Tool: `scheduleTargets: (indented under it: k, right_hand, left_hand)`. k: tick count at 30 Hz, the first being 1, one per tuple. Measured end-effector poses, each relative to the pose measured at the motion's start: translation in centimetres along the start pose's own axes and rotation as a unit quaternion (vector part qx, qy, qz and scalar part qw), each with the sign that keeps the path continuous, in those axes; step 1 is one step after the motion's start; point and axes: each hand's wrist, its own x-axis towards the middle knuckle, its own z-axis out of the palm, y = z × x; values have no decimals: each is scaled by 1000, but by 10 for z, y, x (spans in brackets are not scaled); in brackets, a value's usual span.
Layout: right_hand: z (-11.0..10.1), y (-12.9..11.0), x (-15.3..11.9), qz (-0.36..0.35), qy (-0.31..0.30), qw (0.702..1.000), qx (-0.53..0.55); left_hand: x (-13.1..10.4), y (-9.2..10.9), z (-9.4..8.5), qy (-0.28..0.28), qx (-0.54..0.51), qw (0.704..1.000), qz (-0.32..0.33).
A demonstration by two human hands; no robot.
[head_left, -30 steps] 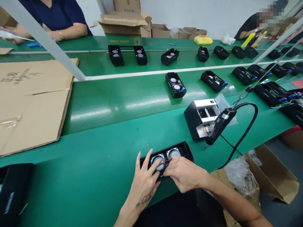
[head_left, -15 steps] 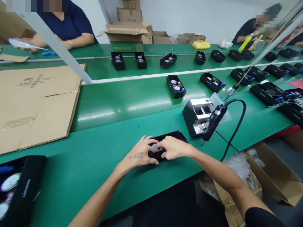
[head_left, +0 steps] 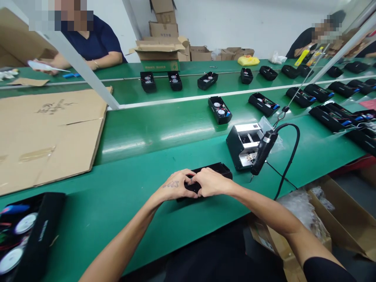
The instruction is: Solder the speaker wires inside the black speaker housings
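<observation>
A long black speaker housing (head_left: 225, 170) lies on the green bench in front of me. My left hand (head_left: 175, 186) is closed round its left end, thumb on the near wall and fingers reaching over the far side. My right hand (head_left: 214, 183) bends over the middle of the housing, its fingertips dipping inside close to the left fingers and its thumb against the near wall. What the fingertips touch inside is mostly covered by the hands. Beyond the housing, to the right, hangs a black electric screwdriver (head_left: 263, 152) next to a screw feeder (head_left: 241, 145).
Another housing with round speakers (head_left: 44, 231) sits at the near left. A flat cardboard sheet (head_left: 58, 133) covers the left bench. Several black housings (head_left: 220, 110) line the belt. Two co-workers sit across. An open carton (head_left: 349, 219) stands below at right.
The right hand has shifted slightly left and its fingertips now meet the left hand's over the housing. The left hand has barely moved. The whole view has swung slightly.
</observation>
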Motion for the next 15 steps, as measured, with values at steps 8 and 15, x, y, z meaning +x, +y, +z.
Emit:
scheduleTargets:
  k: [8, 15]
  right_hand:
    - [15, 5, -1, -7, 51, 997, -61]
    - [29, 1, -46, -67, 220, 973, -7]
  left_hand:
    - [1, -6, 1, -1, 8, 999, 35]
    - [-16, 0, 17, 42, 67, 994, 75]
